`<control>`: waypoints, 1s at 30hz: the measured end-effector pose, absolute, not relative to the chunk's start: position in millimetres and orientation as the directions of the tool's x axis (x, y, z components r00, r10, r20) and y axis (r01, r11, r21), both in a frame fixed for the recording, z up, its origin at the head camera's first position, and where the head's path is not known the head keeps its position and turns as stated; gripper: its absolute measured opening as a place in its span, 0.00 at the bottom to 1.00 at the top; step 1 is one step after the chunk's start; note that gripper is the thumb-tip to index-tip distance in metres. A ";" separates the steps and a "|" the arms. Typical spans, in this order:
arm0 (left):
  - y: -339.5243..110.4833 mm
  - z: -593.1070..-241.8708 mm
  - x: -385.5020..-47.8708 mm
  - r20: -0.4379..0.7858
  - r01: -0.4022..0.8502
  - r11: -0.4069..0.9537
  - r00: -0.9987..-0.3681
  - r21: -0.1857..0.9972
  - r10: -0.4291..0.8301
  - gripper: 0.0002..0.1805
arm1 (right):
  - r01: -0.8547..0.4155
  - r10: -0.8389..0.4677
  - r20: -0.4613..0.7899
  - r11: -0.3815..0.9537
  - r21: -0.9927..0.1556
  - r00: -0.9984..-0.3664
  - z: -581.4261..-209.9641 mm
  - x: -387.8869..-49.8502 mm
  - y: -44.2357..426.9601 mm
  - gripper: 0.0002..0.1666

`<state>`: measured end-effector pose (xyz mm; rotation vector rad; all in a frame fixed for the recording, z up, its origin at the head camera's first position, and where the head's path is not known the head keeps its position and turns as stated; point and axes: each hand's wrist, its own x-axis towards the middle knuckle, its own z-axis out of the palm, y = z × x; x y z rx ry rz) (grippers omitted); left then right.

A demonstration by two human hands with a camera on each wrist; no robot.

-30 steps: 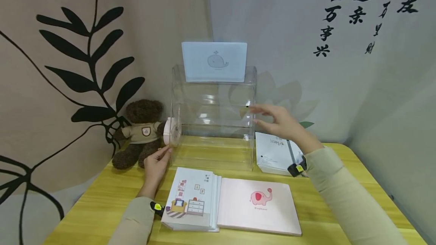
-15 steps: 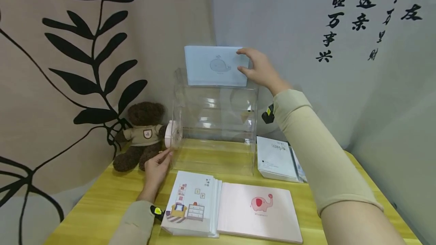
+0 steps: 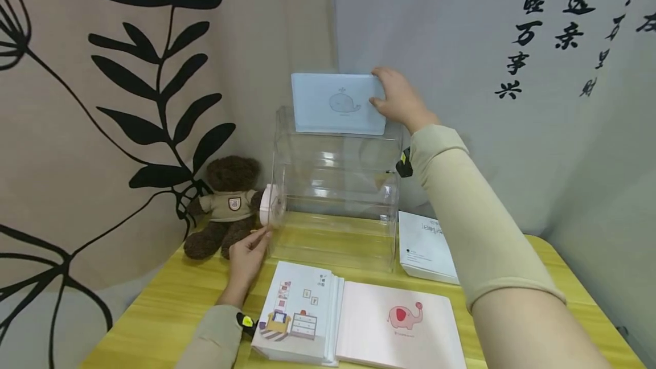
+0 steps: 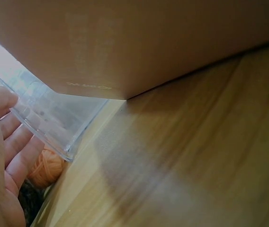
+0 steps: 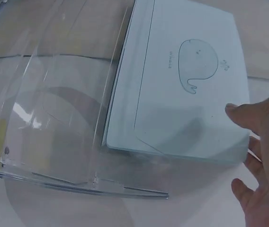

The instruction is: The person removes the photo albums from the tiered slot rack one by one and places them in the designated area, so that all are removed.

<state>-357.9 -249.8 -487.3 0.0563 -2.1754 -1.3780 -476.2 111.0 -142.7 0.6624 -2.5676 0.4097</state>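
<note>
A light-blue notebook with a whale drawing stands in the top tier of a clear plastic rack. My right hand is at its right edge, thumb on the front cover and fingers behind, as the right wrist view shows on the same notebook. My left hand pinches the lower left side of the rack; in the left wrist view its thumb and fingers lie on either side of the clear panel. The lower tiers hold no books.
In front of the rack lie a stack of white books and a pink elephant notebook. More white books lie right of the rack. A brown teddy bear sits left. An orange yarn ball shows beyond the left hand.
My right hand has risen from beside the rack's middle to the whale notebook and closed on its right edge. My left hand stays on the rack. The head view has shifted slightly.
</note>
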 end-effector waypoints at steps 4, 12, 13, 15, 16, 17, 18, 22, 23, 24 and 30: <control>-248.9 -486.0 -358.3 0.443 0.254 0.483 -0.834 0.838 -0.328 0.16 | -0.486 -0.347 0.499 0.855 -0.179 -0.794 -142.4 -479.0 109.8 0.36; -247.8 -487.8 -357.1 0.440 0.271 0.454 -0.838 0.849 -0.322 0.17 | -0.512 -0.369 0.528 0.845 -0.151 -0.765 -147.9 -477.4 101.1 0.28; -247.9 -487.8 -356.9 0.439 0.270 0.454 -0.839 0.849 -0.322 0.18 | -0.524 -0.385 0.526 0.840 -0.142 -0.759 -149.8 -476.9 100.6 0.26; -247.7 -487.2 -356.8 0.436 0.265 0.459 -0.841 0.848 -0.320 0.17 | -0.537 -0.407 0.518 0.834 -0.126 -0.752 -153.4 -474.4 100.2 0.24; -248.2 -486.6 -356.8 0.435 0.262 0.463 -0.842 0.846 -0.319 0.17 | -0.542 -0.417 0.517 0.833 -0.111 -0.747 -154.5 -472.8 99.8 0.22; -248.4 -486.1 -356.7 0.434 0.259 0.466 -0.843 0.846 -0.319 0.17 | -0.543 -0.429 0.516 0.835 -0.086 -0.741 -155.3 -471.3 99.8 0.22; -248.6 -485.7 -356.7 0.432 0.255 0.469 -0.843 0.845 -0.320 0.17 | -0.543 -0.440 0.516 0.838 -0.058 -0.735 -155.9 -470.1 99.8 0.21; -248.8 -485.2 -356.5 0.416 0.235 0.471 -0.848 0.850 -0.327 0.16 | -0.518 -0.478 0.509 0.852 0.071 -0.716 -156.0 -465.8 99.6 0.20; -249.0 -485.3 -356.2 0.408 0.229 0.467 -0.852 0.854 -0.328 0.17 | -0.512 -0.486 0.503 0.854 0.097 -0.715 -156.1 -465.4 98.9 0.20; -248.9 -485.3 -355.7 0.401 0.223 0.464 -0.855 0.857 -0.329 0.17 | -0.511 -0.493 0.495 0.853 0.111 -0.716 -156.4 -465.0 98.1 0.20; -247.9 -486.2 -356.0 0.399 0.219 0.468 -0.855 0.856 -0.330 0.17 | -0.548 -0.523 0.449 0.832 0.085 -0.724 -161.6 -462.7 93.3 0.21</control>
